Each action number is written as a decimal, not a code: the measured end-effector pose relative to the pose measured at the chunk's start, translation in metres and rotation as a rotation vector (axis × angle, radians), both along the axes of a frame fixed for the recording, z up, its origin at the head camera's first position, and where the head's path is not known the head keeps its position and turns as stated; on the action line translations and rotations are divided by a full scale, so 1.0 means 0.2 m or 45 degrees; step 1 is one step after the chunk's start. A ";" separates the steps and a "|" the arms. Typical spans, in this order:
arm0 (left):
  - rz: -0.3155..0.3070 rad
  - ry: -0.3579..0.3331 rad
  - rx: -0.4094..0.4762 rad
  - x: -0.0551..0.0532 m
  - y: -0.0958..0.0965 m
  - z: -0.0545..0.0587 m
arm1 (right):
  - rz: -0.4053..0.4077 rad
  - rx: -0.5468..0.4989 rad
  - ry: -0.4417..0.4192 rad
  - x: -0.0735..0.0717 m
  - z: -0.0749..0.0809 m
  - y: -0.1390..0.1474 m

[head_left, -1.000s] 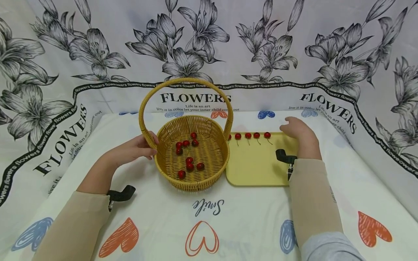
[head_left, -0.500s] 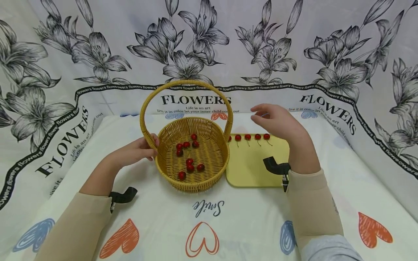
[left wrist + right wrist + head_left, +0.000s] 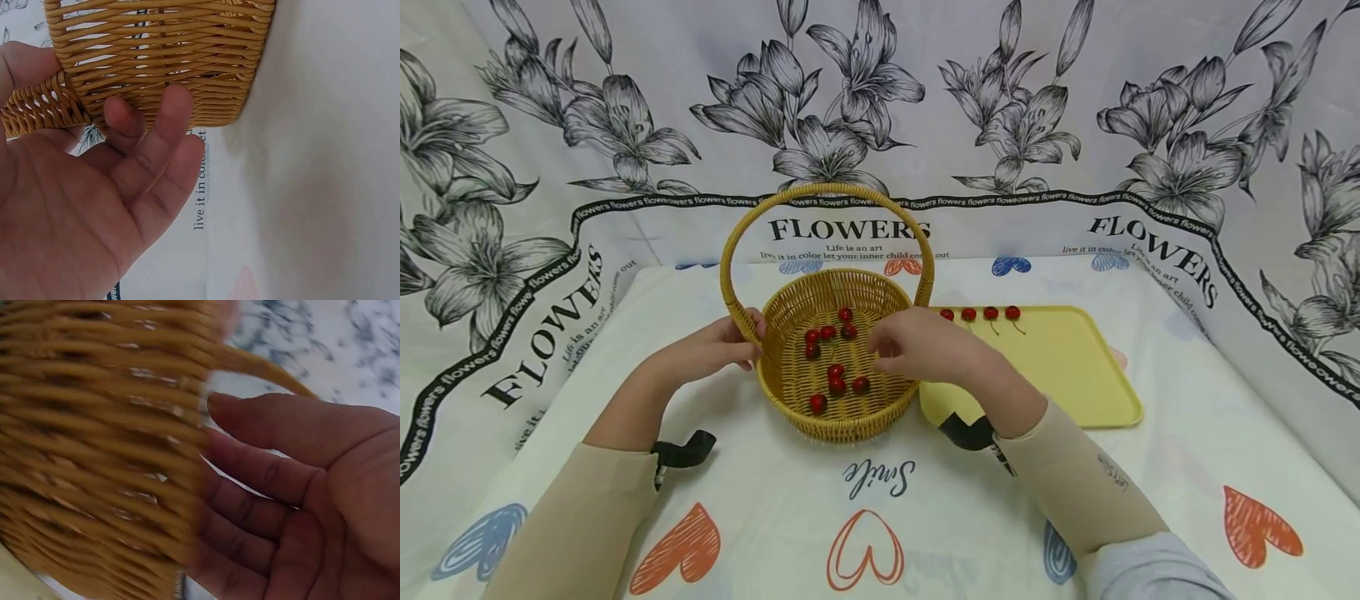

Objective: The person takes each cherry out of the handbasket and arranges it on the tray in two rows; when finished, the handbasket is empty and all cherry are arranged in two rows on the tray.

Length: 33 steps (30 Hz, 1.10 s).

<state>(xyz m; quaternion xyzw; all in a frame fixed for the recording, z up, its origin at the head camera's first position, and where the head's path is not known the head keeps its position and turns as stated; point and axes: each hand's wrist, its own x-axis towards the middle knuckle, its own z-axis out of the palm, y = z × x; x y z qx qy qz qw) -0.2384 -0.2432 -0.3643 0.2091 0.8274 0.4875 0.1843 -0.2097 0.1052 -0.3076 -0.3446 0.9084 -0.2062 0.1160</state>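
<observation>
A round yellow wicker basket (image 3: 835, 427) with a tall arched handle stands on the cloth, and several red cherries (image 3: 837, 387) lie on its floor. At its left side my left hand (image 3: 715, 343) grips the foot of the handle by the rim; in the left wrist view the other fingers (image 3: 165, 134) lie loosely by the woven wall. My right hand (image 3: 925, 346) reaches over the basket's right rim, fingers loosely bent above the inside. Nothing shows between its thumb and fingers. In the right wrist view the basket wall (image 3: 100, 425) hides the fingertips.
A yellow tray (image 3: 1075, 367) lies right of the basket, partly under my right forearm. Along its far edge runs a row of several stemmed cherries (image 3: 991, 314). The tablecloth (image 3: 760, 517) has printed hearts, and a flower-printed curtain (image 3: 880, 150) hangs behind.
My right hand has swung left from the tray's far right corner, across the tray, to above the basket. The left hand and the basket have stayed in place.
</observation>
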 end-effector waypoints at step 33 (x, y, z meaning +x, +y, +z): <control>0.003 0.003 -0.008 0.01 0.01 0.01 | -0.022 -0.295 0.006 -0.08 -0.01 0.01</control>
